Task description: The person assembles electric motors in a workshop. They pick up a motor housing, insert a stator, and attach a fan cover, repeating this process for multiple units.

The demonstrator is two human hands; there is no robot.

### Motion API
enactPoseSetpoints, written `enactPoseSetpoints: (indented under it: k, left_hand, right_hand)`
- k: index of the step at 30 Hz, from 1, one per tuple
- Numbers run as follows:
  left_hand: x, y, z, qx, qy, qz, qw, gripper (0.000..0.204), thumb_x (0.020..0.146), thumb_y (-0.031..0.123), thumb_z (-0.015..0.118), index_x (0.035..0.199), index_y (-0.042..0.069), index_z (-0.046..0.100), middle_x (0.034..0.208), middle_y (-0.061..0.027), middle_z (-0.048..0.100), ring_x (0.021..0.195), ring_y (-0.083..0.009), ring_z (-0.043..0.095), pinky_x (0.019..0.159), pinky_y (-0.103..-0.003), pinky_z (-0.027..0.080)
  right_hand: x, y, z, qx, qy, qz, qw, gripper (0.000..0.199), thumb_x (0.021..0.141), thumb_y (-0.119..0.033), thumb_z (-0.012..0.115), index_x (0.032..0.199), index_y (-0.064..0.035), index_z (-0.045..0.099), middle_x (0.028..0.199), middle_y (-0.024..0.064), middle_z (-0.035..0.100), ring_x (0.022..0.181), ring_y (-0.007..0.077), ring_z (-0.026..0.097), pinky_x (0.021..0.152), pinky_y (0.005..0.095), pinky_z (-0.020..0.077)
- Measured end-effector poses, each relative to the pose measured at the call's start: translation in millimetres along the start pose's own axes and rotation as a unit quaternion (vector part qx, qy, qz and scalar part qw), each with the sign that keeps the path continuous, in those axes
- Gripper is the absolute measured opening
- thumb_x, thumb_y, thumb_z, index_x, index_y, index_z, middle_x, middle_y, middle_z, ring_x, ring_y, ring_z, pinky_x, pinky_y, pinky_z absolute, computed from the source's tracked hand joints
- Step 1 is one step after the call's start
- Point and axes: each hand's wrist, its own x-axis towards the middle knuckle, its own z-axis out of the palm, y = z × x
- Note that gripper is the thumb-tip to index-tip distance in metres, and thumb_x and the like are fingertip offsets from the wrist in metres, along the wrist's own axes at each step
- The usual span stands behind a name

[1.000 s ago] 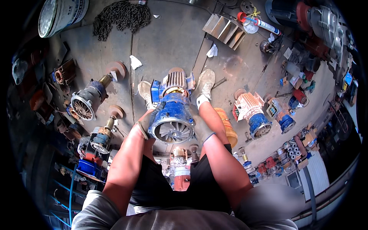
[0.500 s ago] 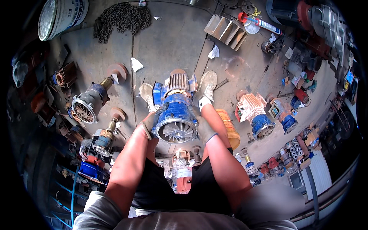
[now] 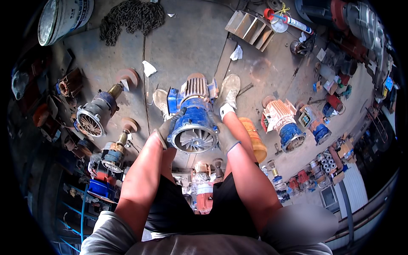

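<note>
Between my feet is a blue electric motor with a rusty finned end facing away and a bladed fan in its round housing facing me. A blue box is fixed to its left side. My left hand, in a grey-brown glove, grips the left side of the housing. On the opposite side my right hand, gloved likewise, holds the housing near the fan rim. The fingers of both hands are partly hidden behind the motor.
An orange-yellow bucket stands beside my right leg. Partly stripped motors lie to the right and left. Farther off are a heap of chain, a white bucket, angled metal pieces and a sealant tube.
The view has shifted slightly, so the floor objects appear a little higher and farther left. Both hands stay on the motor, which keeps nearly the same place between my feet.
</note>
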Motion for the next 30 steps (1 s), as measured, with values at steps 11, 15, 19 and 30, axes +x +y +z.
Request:
enactPoseSetpoints:
  k: [11,15,19,30]
  left_hand:
    - [17,3,-12,0.003,0.011,0.040,0.999,0.046,0.101,0.050,0.066,0.114,0.007,0.072,0.104,-0.0084,0.077,0.089,-0.0238,0.073,0.087,-0.044,0.060]
    - [11,5,7,0.009,0.032,0.034,0.999,0.042,0.101,0.049,0.065,0.109,0.008,0.073,0.098,-0.0065,0.077,0.084,-0.0221,0.072,0.084,-0.042,0.061]
    - [10,2,7,-0.017,0.006,0.010,1.000,0.044,0.101,0.050,0.065,0.109,0.008,0.073,0.100,-0.0075,0.077,0.085,-0.0230,0.072,0.084,-0.044,0.061]
    - [20,4,-4,-0.024,0.013,0.032,0.999,0.063,0.097,0.065,0.062,0.121,0.007,0.070,0.111,-0.0102,0.076,0.100,-0.0285,0.072,0.094,-0.047,0.058]
  right_hand:
    - [39,14,-27,-0.029,-0.050,-0.028,0.998,0.045,0.112,-0.023,0.045,0.154,-0.0051,0.050,0.139,0.0102,0.065,0.120,0.0151,0.060,0.105,0.0274,0.0446]
    - [43,17,-31,-0.053,-0.028,-0.048,0.997,0.056,0.110,-0.045,0.049,0.141,0.0008,0.062,0.131,0.0078,0.069,0.115,0.0139,0.062,0.102,0.0267,0.0457]
    - [15,-1,-6,-0.055,0.002,-0.043,0.998,0.064,0.107,-0.054,0.052,0.137,0.0010,0.065,0.129,0.0069,0.071,0.114,0.0144,0.063,0.102,0.0274,0.0455]
    - [24,1,-7,0.024,0.012,-0.050,0.998,0.064,0.107,-0.054,0.052,0.140,0.0002,0.062,0.130,0.0080,0.070,0.114,0.0179,0.064,0.101,0.0289,0.0466]
